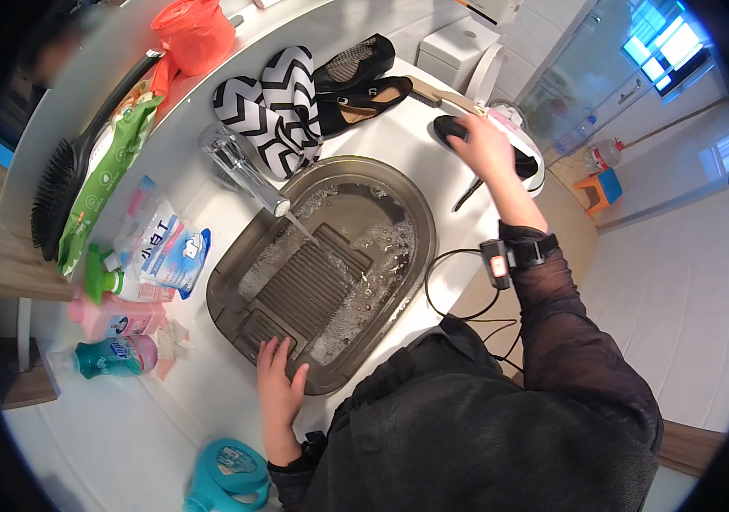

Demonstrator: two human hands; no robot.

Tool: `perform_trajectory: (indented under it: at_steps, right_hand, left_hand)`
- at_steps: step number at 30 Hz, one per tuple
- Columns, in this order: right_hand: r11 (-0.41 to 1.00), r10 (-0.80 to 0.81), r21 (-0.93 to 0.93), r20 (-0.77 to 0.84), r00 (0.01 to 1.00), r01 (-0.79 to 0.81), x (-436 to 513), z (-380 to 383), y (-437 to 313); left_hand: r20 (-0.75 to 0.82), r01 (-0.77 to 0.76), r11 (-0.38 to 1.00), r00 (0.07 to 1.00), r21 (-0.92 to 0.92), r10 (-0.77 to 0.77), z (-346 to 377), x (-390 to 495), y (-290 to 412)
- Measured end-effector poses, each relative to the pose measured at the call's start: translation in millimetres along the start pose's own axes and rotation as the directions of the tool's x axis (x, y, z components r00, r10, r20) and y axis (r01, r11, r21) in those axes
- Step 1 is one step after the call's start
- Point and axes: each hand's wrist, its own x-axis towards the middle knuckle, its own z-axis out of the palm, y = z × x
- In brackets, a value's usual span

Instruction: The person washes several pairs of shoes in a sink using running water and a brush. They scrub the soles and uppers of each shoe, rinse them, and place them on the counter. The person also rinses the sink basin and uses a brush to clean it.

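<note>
My left hand (280, 390) is at the near left end of a grey-brown plastic wash basin (427, 269), its fingers spread over the rim beside a small ridged recess. Sudsy water (396, 237) covers part of the basin's ribbed washboard (303, 281). A thin stream runs in from the chrome faucet (246, 173). On the counter's far right, my right hand (486, 147) lies over the middle of a black shoe (524, 163). Its thumb and fingers are near the toe end, but whether they grip it is unclear. A thin black strap (467, 195) trails from the shoe.
Black-and-white zigzag shoes (291, 109) and black flats (364, 102) stand behind the basin, near a brush (444, 96). Bottles (115, 355) and a detergent pouch (163, 246) line the left. A turquoise jug (230, 473) sits nearby. A cable (427, 281) loops by my right wrist.
</note>
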Motion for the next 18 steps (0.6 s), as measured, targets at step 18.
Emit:
perform_trajectory:
  at_steps: [18]
  right_hand:
    - [-0.417, -0.322, 0.587, 0.619, 0.716, -0.694, -164.5, 9.5, -123.1]
  left_hand:
    - [0.013, -0.028, 0.921, 0.999, -0.387, 0.036, 15.2, 33.0, 75.5]
